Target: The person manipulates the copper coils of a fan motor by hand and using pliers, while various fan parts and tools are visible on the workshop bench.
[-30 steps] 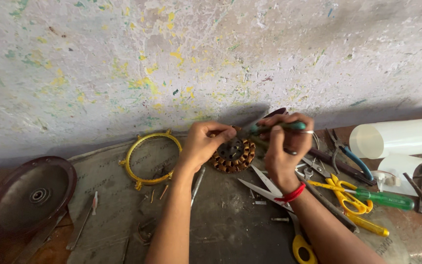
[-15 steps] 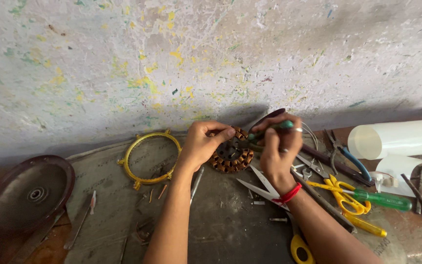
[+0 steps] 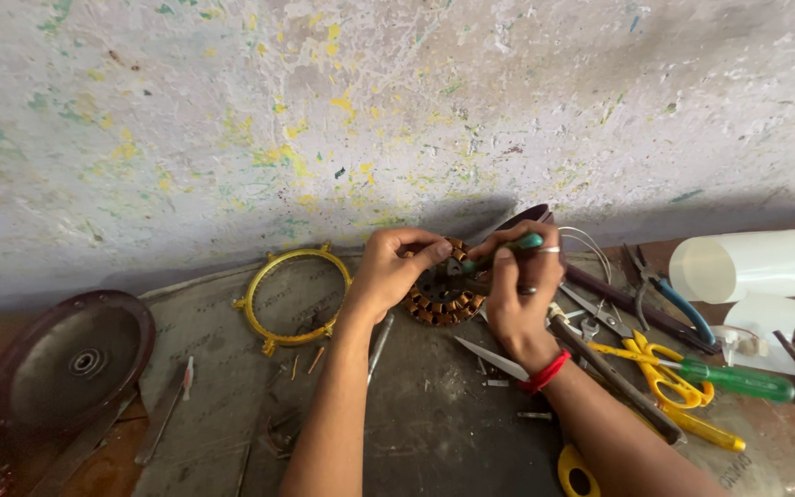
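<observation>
— What's that round thing just right of the frame's centre?

— A motor stator (image 3: 442, 294), a ring of copper-wound coils, lying on the dark desk (image 3: 434, 433) close under the paint-flecked wall (image 3: 324, 120). The left hand (image 3: 388, 271) comes over its left edge, fingers (image 3: 434, 250) curled shut and pinched on the upper rim. The right hand (image 3: 517, 294) is closed round a green-handled tool (image 3: 508, 248), probably a small screwdriver, its working end pointing left into the top of the ring.

— So what stage would you say this is?

— Working at the windings, I'd judge: one hand steadies the ring while the other pokes or presses at a slot. The tip itself is hidden behind the fingers, so I can't tell exactly what it touches.

— And what would the next bit call for?

— A firm hold on the ring so it doesn't turn, and a light, well-aimed push, since that wire looks easy to nick.

— What about the rest of the clutter?

— A yellow ring (image 3: 289, 296) left of centre, a dark round disc (image 3: 71, 359) at the lower left. Yellow-handled scissors (image 3: 660, 377), a green-handled screwdriver (image 3: 738, 379), blue-handled pliers (image 3: 669, 299) and a white plastic roll (image 3: 756, 262) on the right.
</observation>
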